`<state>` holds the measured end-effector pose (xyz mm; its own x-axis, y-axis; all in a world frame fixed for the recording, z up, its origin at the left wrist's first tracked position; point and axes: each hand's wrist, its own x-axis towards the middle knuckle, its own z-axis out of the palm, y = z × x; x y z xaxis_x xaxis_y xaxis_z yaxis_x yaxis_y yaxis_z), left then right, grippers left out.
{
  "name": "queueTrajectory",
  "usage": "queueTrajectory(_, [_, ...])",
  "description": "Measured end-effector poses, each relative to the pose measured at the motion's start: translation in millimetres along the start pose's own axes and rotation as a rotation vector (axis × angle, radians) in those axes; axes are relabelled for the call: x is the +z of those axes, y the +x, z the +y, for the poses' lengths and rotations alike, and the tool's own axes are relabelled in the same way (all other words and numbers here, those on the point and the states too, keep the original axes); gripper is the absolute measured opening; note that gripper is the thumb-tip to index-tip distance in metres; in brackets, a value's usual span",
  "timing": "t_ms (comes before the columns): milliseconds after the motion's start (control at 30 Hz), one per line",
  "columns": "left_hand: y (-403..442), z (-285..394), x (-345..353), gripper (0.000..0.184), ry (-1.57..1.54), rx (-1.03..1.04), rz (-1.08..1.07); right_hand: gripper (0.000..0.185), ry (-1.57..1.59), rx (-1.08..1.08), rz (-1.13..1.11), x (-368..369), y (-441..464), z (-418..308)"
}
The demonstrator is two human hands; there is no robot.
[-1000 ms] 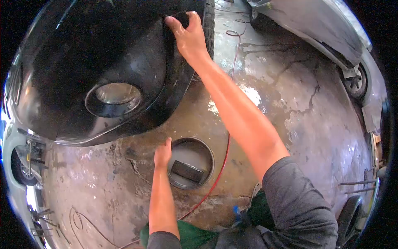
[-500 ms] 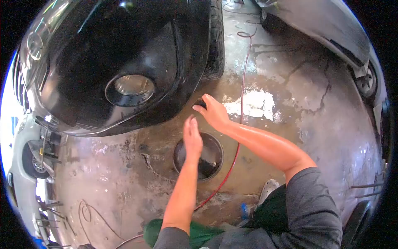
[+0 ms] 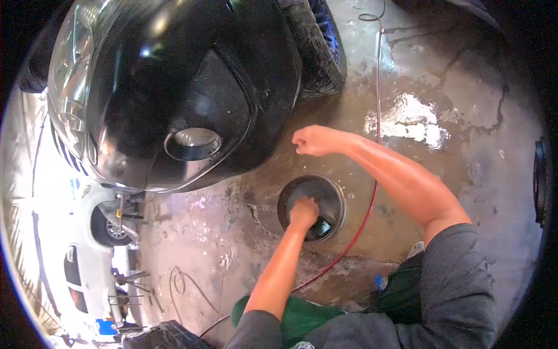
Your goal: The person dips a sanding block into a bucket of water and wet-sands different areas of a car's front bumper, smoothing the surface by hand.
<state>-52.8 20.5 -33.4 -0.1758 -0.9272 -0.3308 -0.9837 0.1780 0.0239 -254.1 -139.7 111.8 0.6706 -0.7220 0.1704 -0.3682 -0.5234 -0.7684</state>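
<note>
My left hand (image 3: 304, 213) is over the dark round bucket (image 3: 339, 198), its fingers pointing down toward the inside. They are blurred, so their grip is unclear. Some dark liquid with a bright reflection shows in the bucket beside the hand. Higher up, my right hand (image 3: 317, 141) hangs in the air with curled fingers, just right of the black car bumper (image 3: 232, 142) and apart from it. Whatever it may hold is hidden by the fingers. A round fog lamp (image 3: 195, 139) is set into the bumper.
A red hose (image 3: 370, 206) runs along the wet floor (image 3: 401, 215), right of the bucket. The black car's front tire (image 3: 322, 75) stands beyond my right hand. At the left are a white car (image 3: 87, 256) and a thin coiled cable (image 3: 179, 283).
My left hand has moved down to the bucket from near my right hand. A dark object seen in my right hand no longer shows. The camera view has shifted.
</note>
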Motion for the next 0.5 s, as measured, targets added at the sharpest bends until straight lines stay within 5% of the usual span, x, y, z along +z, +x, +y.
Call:
queueTrajectory(100, [-2.3, 21.8, -3.9, 0.035, -0.175, -0.262, -0.112, 0.038, -0.138, 0.044, -0.026, 9.2, 12.6, -5.9])
queueTrajectory(200, [-26.5, 28.6, -75.5, 0.035, -0.162, -0.315, -0.049, 0.035, -0.227, 0.189, -0.153, 36.5, 11.3, 6.4])
queueTrajectory(333, [-63.0, 0.6, -230.4, 0.032, -0.141, -0.155, 0.722, 0.046, -0.244, 0.198, -0.281, 60.8, -1.3, 8.3])
queueTrajectory(367, [-74.8, 29.1, -296.2, 0.031, -0.145, -0.256, 0.715, 0.052, -0.198, 0.247, -0.28, 75.0, -1.7, 8.2])
queueTrajectory(400, [-73.4, 24.1, -332.3, 0.027, -0.192, -0.118, 0.907, 0.053, -0.168, 0.239, -0.268, 94.0, -2.6, 9.2])
queueTrajectory(433, [-68.6, 23.2, -368.3, 0.024, 0.111, 0.062, 1.088, 0.053, -0.144, 0.233, -0.256, 114.3, -3.2, 11.2])
queueTrajectory(500, [-63.3, 36.2, -413.7, 0.028, 0.103, 0.039, 1.172, 0.054, -0.202, 0.206, -0.227, 134.4, -10.1, 11.8])
